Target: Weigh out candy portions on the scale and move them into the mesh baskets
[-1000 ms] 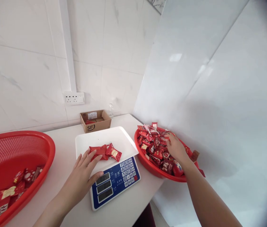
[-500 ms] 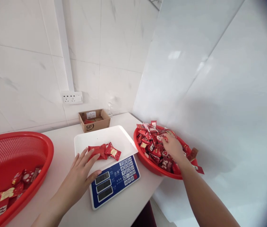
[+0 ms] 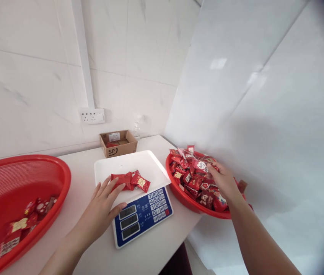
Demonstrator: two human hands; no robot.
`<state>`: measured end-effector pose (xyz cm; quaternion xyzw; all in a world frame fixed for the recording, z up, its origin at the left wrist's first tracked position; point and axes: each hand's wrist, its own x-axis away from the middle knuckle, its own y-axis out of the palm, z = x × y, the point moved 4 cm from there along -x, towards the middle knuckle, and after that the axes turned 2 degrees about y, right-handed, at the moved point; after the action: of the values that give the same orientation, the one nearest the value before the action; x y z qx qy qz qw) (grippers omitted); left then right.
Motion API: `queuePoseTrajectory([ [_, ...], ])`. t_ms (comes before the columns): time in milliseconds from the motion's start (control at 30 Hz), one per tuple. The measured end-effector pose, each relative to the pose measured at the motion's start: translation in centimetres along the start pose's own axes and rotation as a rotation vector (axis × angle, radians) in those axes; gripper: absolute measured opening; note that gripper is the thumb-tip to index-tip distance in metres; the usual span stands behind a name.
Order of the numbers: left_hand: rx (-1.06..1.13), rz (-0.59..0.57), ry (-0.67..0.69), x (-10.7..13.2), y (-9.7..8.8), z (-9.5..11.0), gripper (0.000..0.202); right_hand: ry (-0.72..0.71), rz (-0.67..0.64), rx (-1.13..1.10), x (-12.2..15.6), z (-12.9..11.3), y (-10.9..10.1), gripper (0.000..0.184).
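A blue-faced digital scale (image 3: 143,215) with a white weighing pan (image 3: 127,168) stands on the white table. A few red wrapped candies (image 3: 130,181) lie on the pan. My left hand (image 3: 103,208) rests flat and open on the pan's front edge, fingertips touching those candies. On the right, a round red basket (image 3: 190,201) is heaped with red candy packets (image 3: 196,177). My right hand (image 3: 224,182) reaches into that heap, fingers curled on a packet near the top.
A large red mesh basket (image 3: 44,179) at the left holds several red candy packets (image 3: 21,225). A small open cardboard box (image 3: 118,143) sits at the back by the tiled wall, below a wall socket (image 3: 92,115). A white panel borders the right side.
My right hand has shifted a little to the right within the candy heap. My left hand stays on the scale pan. The view has shifted slightly.
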<state>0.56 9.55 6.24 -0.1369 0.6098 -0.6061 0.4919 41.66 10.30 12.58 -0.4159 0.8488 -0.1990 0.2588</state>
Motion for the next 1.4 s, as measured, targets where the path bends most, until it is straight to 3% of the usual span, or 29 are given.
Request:
queuePoseTrajectory([
  [200,0.032,-0.098,-0.087,-0.1,-0.9,0.7,0.051,-0.248,-0.204,0.088,4.9,-5.0,7.2,0.030],
  [300,0.044,-0.140,-0.141,-0.2,-2.0,1.1,0.055,-0.334,-0.238,-0.002,7.5,-7.2,10.5,0.030],
  [400,0.038,-0.147,-0.204,-0.2,-3.0,1.2,0.054,-0.446,-0.281,-0.106,10.1,-9.1,12.8,0.029],
  [567,0.086,-0.156,-0.172,0.1,-4.1,1.4,0.062,-0.727,-0.517,-0.079,13.7,-10.9,15.4,0.027],
  [733,0.100,-0.202,-0.099,0.1,-3.9,1.7,0.060,-0.670,-0.588,0.151,14.1,-10.2,16.2,0.029],
  [1000,0.093,-0.126,-0.161,-0.2,-4.0,1.4,0.051,-0.344,-0.592,-0.013,12.0,-9.0,13.9,0.037],
  [1200,0.085,-0.136,-0.187,-0.2,-4.3,1.6,0.047,-0.418,-0.698,-0.052,12.3,-9.9,14.9,0.038],
  [1300,0.077,-0.149,-0.185,-0.1,-4.2,1.6,0.046,-0.443,-0.680,-0.083,12.3,-10.3,15.5,0.037],
  [1400,0.072,-0.163,-0.183,0.0,-4.0,1.4,0.046,-0.495,-0.630,-0.065,12.2,-10.2,15.8,0.025],
])
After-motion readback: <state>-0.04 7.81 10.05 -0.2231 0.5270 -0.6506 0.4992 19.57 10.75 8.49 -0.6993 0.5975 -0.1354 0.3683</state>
